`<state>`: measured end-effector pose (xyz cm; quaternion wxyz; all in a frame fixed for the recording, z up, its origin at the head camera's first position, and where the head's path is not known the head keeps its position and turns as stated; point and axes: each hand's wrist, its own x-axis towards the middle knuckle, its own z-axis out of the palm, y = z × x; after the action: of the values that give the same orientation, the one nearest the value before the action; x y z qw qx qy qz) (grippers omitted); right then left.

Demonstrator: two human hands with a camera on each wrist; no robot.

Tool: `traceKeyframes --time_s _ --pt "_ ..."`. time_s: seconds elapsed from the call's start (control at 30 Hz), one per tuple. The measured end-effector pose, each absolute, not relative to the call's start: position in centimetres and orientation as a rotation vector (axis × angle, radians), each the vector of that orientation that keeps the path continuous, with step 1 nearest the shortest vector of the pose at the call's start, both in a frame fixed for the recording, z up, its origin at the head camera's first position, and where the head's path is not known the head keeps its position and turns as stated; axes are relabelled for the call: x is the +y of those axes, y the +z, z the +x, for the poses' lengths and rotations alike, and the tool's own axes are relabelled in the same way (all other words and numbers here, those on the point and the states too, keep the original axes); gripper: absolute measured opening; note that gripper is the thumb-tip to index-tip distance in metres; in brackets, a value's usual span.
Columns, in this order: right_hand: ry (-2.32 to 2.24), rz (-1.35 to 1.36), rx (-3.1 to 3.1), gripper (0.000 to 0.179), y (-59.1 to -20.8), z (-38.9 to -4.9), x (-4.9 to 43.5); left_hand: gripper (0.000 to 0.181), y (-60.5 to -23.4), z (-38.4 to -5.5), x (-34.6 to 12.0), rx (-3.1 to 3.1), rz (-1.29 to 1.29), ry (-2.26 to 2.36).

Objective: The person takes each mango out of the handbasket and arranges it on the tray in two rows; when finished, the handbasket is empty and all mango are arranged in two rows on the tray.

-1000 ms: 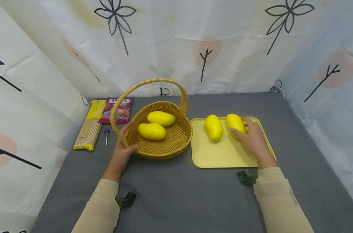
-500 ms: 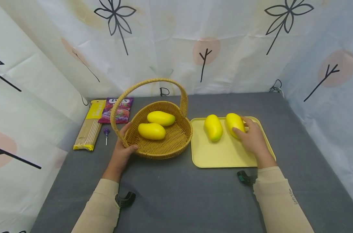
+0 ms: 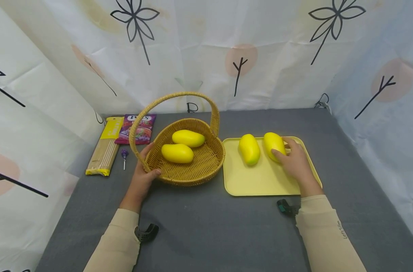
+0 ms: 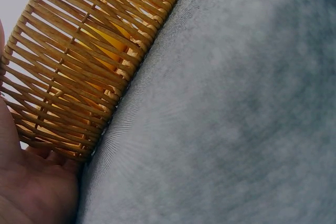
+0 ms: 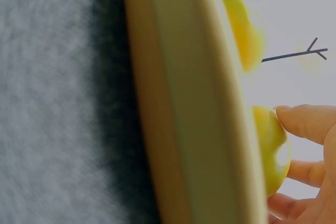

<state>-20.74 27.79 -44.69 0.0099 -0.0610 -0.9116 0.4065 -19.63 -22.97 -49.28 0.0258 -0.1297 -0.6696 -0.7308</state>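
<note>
My left hand grips the left side of a wicker basket, thumb over the rim by the foot of its tall handle. Two yellow mangoes lie inside, a front mango and a back mango. My right hand holds the right-hand mango on a yellow tray, thumb on its near side and fingers round its right side. Left of it on the tray lies another mango. The right wrist view shows the thumb against the held mango above the tray's edge.
Left of the basket lie a pack of sticks or noodles with yellow ends, a purple snack bag and a small purple lollipop. A grey cloth covers the table. A patterned white curtain hangs behind.
</note>
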Motion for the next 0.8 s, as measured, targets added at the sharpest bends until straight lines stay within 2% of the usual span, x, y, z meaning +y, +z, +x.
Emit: traceKeyframes --time_s 0.4,0.8 --pt "1.383 -0.221 -2.736 0.083 -43.8 -20.1 28.3 0.076 -49.4 -19.6 -23.0 -2.065 -0.393 -2.278" --pt "1.671 -0.066 -2.343 0.061 -41.2 -18.7 27.7 0.075 -49.4 -19.5 -23.0 -2.059 -0.400 -2.278"
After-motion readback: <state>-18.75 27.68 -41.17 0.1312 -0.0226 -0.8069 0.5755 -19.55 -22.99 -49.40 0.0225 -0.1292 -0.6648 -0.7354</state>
